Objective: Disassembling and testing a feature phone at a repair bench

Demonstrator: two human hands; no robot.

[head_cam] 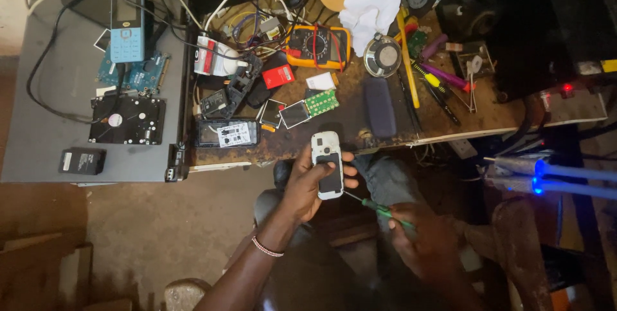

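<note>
My left hand (pixel 307 185) grips a small white mobile phone body (pixel 326 164), its open back with a dark battery bay facing up, just below the workbench edge. My right hand (pixel 424 237) holds a thin screwdriver with a green handle (pixel 379 209); its metal tip points up-left and sits close to the phone's lower right side. Whether the tip touches the phone is unclear. A beaded band circles my left wrist.
The cluttered wooden bench (pixel 488 118) carries an orange multimeter (pixel 318 46), a green circuit board (pixel 321 102), a dark phone shell (pixel 227 133), a small speaker (pixel 382 55), more screwdrivers (pixel 443 79) and cables. A grey table (pixel 45 111) at left holds a blue keypad phone (pixel 127 26) and a hard drive (pixel 127 120).
</note>
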